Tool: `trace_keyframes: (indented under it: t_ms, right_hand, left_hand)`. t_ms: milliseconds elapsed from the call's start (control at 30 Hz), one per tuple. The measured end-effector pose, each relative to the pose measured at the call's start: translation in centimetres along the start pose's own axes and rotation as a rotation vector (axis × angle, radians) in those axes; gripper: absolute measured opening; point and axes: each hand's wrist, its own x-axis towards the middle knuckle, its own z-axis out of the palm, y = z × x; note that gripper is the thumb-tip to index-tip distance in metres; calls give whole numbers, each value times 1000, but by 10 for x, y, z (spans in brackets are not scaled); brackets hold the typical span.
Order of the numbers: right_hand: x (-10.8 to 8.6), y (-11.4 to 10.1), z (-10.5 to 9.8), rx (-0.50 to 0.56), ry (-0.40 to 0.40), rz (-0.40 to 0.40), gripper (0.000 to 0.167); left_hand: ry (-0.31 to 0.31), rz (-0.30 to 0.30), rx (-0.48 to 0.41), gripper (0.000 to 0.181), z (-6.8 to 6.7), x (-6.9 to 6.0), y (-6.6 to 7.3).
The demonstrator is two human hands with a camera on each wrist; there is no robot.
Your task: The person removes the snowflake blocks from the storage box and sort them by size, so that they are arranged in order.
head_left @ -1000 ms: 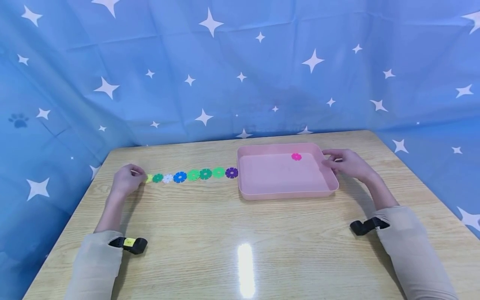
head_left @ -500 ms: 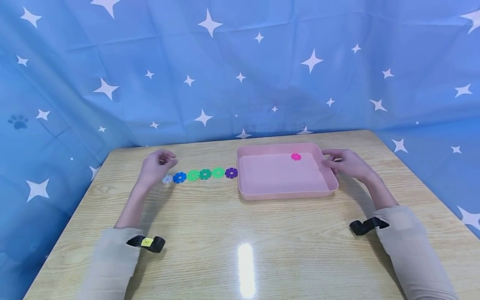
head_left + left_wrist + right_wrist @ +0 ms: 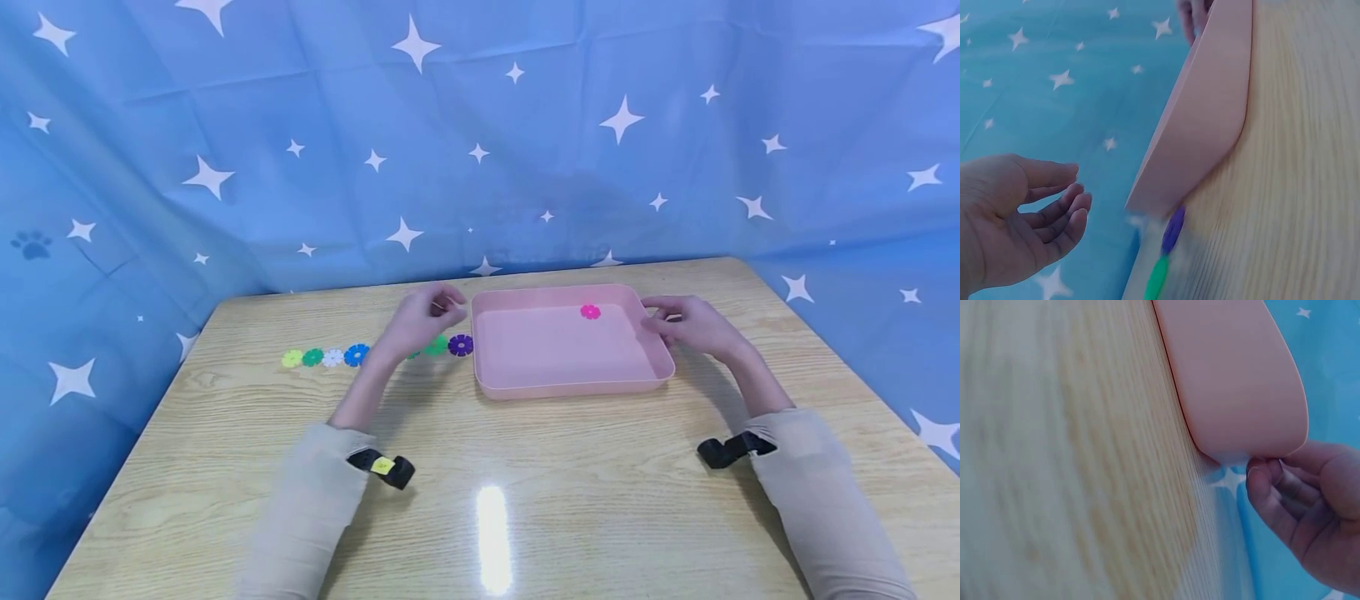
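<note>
My left hand (image 3: 422,321) hovers above the row of notched plastic discs, close to the left end of a pink tray (image 3: 562,354). Its fingers are loosely bent, and in the left wrist view nothing shows between thumb and fingertips (image 3: 1079,190). My right hand (image 3: 693,325) grips the tray's right end by the rim, thumb and fingers at the edge. Inside the tray lies one pink disc (image 3: 590,312). The row runs from a yellow-green disc (image 3: 292,358) through green, white and blue (image 3: 356,355) to a purple disc (image 3: 461,345) beside the tray; my left arm covers its middle.
Everything rests on a light wood-grain table (image 3: 562,483). Behind it hangs a blue cloth (image 3: 525,125) with white stars. A black wrist camera (image 3: 382,467) is strapped at my left sleeve, another black camera (image 3: 735,450) at my right.
My left hand has left the yellow-green end of the row and moved right, over the discs, to near the tray. The right hand and the tray have stayed in place.
</note>
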Motion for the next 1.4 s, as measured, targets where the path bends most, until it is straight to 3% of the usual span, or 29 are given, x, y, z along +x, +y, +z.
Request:
trace_keyframes:
  t_ms: [333, 500, 667, 933, 1200, 1333, 1400]
  right_hand:
    - [-1, 0, 2, -3, -4, 13, 51]
    - [-2, -2, 2, 10, -3, 7, 51]
    - [-3, -3, 2, 7, 3, -5, 50]
    - [-2, -2, 1, 4, 8, -17, 50]
    - [-2, -8, 1, -11, 7, -26, 49]
    - [-4, -9, 0, -13, 3, -27, 50]
    - [-4, -9, 0, -13, 5, -27, 50]
  left_hand:
    - [-147, 82, 2, 22, 81, 34, 29]
    - [-207, 17, 35, 26, 118, 49, 34]
    - [-218, -2, 24, 29, 145, 67, 39]
    - [-200, -23, 132, 37, 168, 82, 46]
    - [-196, -37, 392, 31, 176, 87, 47]
    - [-174, -48, 394, 11, 178, 86, 47]
    - [-172, -57, 392, 11, 178, 85, 47]
